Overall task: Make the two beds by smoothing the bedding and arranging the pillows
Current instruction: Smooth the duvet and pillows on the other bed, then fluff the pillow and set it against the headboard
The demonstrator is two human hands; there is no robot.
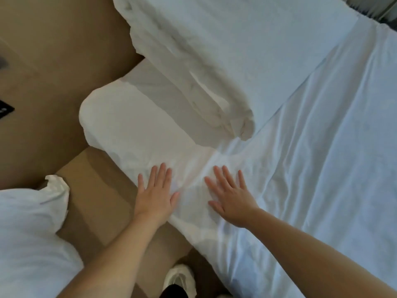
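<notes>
Head view — left hand and right hand lie flat, fingers spread, on the sheet.

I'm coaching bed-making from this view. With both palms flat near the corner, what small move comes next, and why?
Probably sweep the left hand and right hand apart, outward: creases in the white sheet bunch between them, below the folded duvet.

Bare, sleeveless forearms; a white shoe below.

Below you, a tan floor runs between the beds; a white shoe stands on it, a dark object at far left.
</notes>
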